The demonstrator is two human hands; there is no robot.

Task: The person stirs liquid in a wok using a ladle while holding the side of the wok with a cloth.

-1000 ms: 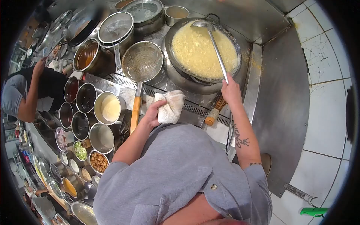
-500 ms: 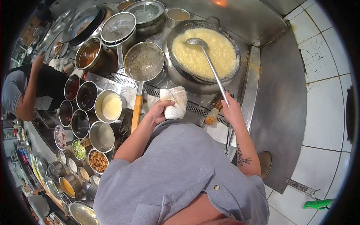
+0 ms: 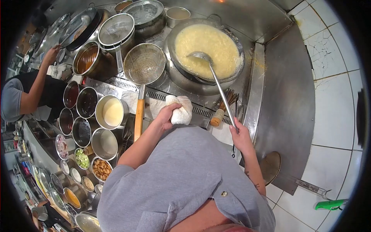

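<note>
My right hand (image 3: 241, 136) is closed round the handle of a long metal ladle (image 3: 221, 91). The ladle's bowl is partly sunk in the pale yellow, thick egg-like liquid (image 3: 203, 44) that fills a large wok (image 3: 240, 73) on the stove. In my left hand (image 3: 166, 116) is a folded white cloth (image 3: 181, 112), gripped in front of my body. Between my hands lies a bamboo brush (image 3: 219, 116) by the wok. Left of the wok a round strainer with a wooden handle (image 3: 140, 118) rests, its handle near my left forearm.
Metal pots of sauces (image 3: 87, 102) and bowls of ingredients (image 3: 101, 169) stand at the left. Behind them are a pot of brown liquid (image 3: 85, 58) and a mesh sieve (image 3: 116, 30). A co-worker's arm (image 3: 36, 89) handles another wok (image 3: 79, 33). A metal panel (image 3: 288, 104) borders the right.
My right hand has drawn the ladle back toward me and down, so its bowl sits nearer the wok's front. The co-worker's hand has shifted up and right. The camera view has moved slightly.
</note>
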